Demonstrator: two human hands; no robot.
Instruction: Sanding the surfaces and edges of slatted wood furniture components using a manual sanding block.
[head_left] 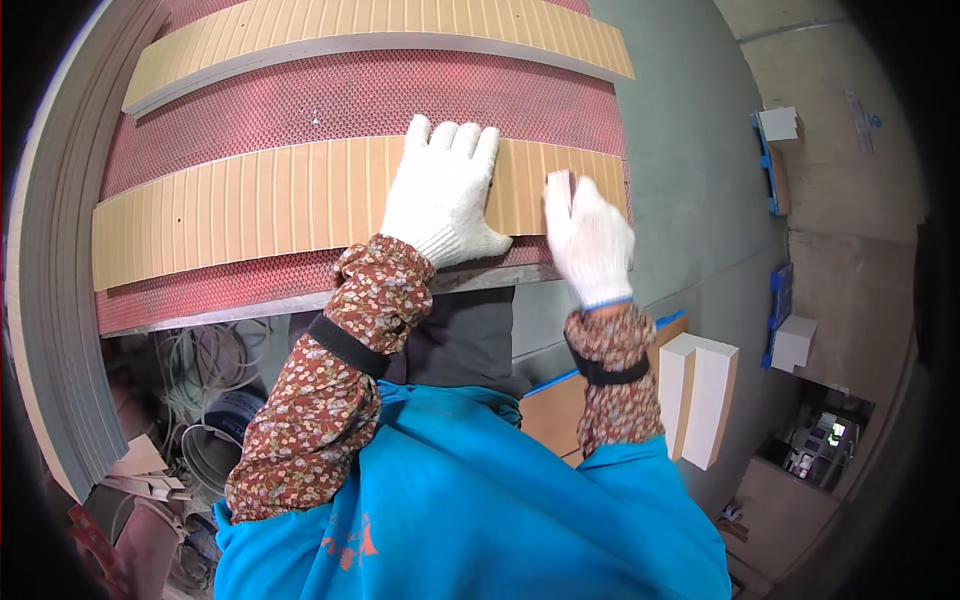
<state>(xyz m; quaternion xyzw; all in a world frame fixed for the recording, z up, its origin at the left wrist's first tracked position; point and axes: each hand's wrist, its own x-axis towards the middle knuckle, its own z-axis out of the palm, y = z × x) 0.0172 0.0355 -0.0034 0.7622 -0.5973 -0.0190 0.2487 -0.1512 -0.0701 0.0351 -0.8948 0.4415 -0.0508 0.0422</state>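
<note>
A long tan board with evenly spaced crosswise grooves (250,198) lies across the table in front of me. My left hand (442,190), in a white knit glove, rests on it with the fingers stretched out and the thumb at its near edge. Near the board's right end, my gloved right hand (594,238) is closed around a small flat block (572,188). Only a thin reddish-brown edge of the block shows; my fingers hide most of it.
Red textured matting (370,95) covers the table. Another grooved board (380,22) lies farther back. Long boards (50,250) are stacked on the left. Cords and a bucket (235,412) are at the lower left. White-faced boards (700,395) stand on the floor to the right.
</note>
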